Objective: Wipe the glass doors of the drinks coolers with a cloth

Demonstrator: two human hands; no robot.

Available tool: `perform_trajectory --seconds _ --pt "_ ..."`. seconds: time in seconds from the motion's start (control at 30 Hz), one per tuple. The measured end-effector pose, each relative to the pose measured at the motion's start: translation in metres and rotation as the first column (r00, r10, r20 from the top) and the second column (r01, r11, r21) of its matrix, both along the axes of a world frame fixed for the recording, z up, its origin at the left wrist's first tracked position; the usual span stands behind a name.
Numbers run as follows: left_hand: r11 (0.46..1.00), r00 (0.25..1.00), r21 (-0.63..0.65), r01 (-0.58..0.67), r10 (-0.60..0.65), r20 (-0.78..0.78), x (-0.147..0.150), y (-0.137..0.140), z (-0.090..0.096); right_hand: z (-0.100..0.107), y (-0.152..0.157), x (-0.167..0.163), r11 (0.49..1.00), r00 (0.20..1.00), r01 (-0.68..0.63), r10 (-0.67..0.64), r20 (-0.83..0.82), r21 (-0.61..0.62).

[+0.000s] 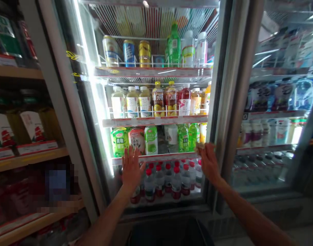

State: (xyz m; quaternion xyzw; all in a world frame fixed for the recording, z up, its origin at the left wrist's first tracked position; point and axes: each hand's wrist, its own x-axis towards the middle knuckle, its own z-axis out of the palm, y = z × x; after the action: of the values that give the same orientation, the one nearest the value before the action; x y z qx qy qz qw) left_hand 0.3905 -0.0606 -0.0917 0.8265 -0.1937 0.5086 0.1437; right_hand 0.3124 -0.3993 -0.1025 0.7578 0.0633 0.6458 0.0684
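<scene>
The left hand (pixel 132 169) is reaching up, open and empty, its fingers spreading before the red-labelled drink (pixel 136 136); whether they are touching anything cannot be told. The right hand (pixel 210 162) is pinching a small tan item (pixel 199 147) beside the cooler's right frame (pixel 224 85). The item is pointing leftward from the fingertips, its long axis seemingly running level; it is looking pale and blurred. Beyond, red-capped bottles (pixel 176 184) are standing upright below a light green bottle (pixel 151 140).

The forearms (pixel 109 213) are slim and bare; the hands (pixel 131 171) are bare, with slender fingers (pixel 131 155).
</scene>
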Motion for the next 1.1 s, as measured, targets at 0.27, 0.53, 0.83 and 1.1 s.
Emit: perform_trajectory --seconds 0.27,0.53,0.83,1.1 --pt "1.000 0.999 0.014 0.004 -0.004 0.049 0.004 0.000 -0.005 0.044 0.001 0.017 0.998 0.998 -0.060 0.059 0.038 0.024" --pt "0.996 0.999 0.082 -0.019 0.016 0.038 0.000 0.007 -0.012 -0.004 0.067 0.016 0.939 0.972 -0.215 0.179 -0.151 -0.270" --pt "0.980 0.998 0.198 0.019 -0.007 -0.061 -0.005 0.045 -0.015 0.089 0.132 0.056 0.973 0.979 -0.204 0.204 -0.009 -0.110" --pt "0.986 0.983 0.098 -0.131 0.143 -0.119 -0.001 0.093 -0.027 0.030 0.176 0.055 0.801 0.901 -0.407 0.271 -0.339 -0.439"
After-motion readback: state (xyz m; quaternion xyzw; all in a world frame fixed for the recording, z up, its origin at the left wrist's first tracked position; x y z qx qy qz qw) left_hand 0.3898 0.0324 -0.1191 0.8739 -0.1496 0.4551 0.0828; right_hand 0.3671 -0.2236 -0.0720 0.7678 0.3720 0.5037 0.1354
